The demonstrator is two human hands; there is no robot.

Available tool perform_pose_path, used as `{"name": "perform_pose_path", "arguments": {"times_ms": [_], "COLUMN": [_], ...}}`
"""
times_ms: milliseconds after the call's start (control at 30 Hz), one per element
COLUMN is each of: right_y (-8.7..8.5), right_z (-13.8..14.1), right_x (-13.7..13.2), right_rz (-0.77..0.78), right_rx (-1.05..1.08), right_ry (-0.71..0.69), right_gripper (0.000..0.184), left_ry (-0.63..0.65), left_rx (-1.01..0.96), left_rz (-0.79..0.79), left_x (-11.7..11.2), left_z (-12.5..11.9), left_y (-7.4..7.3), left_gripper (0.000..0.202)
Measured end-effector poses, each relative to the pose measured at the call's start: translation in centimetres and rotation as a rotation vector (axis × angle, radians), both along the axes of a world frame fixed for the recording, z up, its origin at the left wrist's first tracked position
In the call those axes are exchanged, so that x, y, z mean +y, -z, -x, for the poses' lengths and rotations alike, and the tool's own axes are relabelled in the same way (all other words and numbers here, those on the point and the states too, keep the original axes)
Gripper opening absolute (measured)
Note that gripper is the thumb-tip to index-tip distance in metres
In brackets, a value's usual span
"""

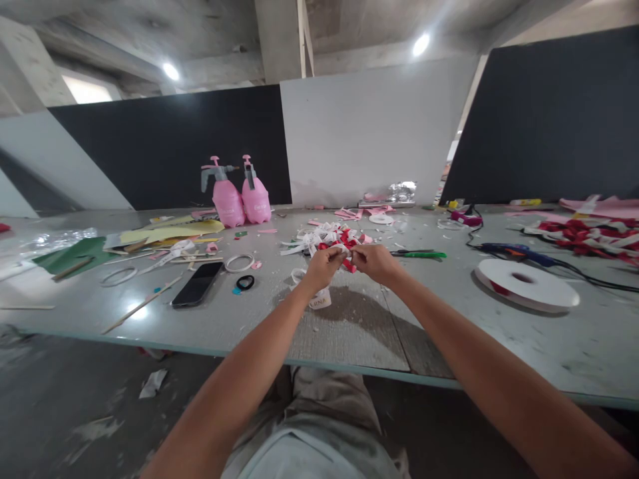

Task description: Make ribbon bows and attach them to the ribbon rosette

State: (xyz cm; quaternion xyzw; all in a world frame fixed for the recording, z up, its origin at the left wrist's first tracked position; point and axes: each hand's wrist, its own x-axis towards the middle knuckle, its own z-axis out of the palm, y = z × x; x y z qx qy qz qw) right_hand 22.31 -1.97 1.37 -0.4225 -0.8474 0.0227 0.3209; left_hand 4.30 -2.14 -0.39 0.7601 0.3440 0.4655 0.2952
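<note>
My left hand (323, 266) and my right hand (374, 263) meet over the table, fingers pinched close together. Between them shows a bit of white ribbon (344, 249), which both sets of fingertips grip. Just behind lies a heap of red and white ribbon pieces (324, 236), partly covered by my hands. Below my left hand a white ribbon with gold printed letters (320, 299) rests on the tabletop, partly hidden by the wrist. To the right of my right hand are green-handled scissors (424, 254).
Two pink spray bottles (228, 203) stand at the back left. A black phone (198, 285) and a white ring (239, 263) lie left. At right are a large ribbon roll (526, 285), a blue glue gun (519, 253) with its cord and another red-white ribbon pile (594, 236).
</note>
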Motion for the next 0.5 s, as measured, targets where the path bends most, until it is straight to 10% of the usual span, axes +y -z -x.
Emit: {"name": "perform_pose_path", "arguments": {"times_ms": [500], "right_y": [1.5], "right_z": [0.5], "right_x": [0.6], "right_rz": [0.346], "right_rx": [0.585], "right_ry": [-0.174], "right_gripper": [0.04], "left_ry": [0.022], "left_rx": [-0.098], "left_rz": [0.071], "left_x": [-0.1], "left_z": [-0.3], "left_y": [-0.4], "left_gripper": [0.04]}}
